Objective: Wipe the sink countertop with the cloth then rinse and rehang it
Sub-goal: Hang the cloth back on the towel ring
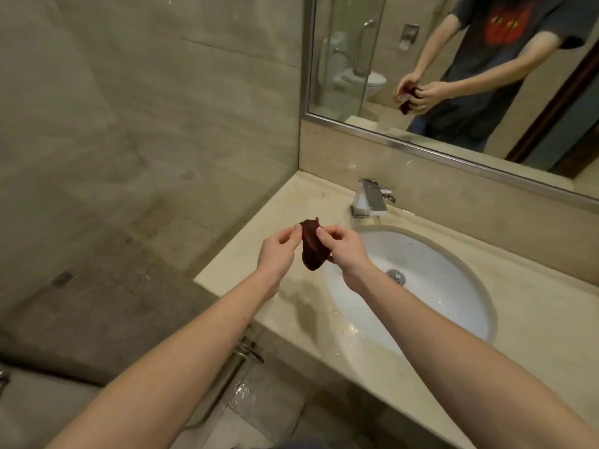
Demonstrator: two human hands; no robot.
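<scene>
Both hands out front w/ arms extended, L hand [279, 251] and R hand [345, 246] each pinching a top corner of the small dark-red cloth [312, 246], which hangs in the air betw. them. Below: beige stone countertop [259, 270], wet patches near the front edge; white oval sink [431, 286] just right, chrome faucet [369, 199] behind. Mirror [453, 76] above, tiled wall left.
</scene>
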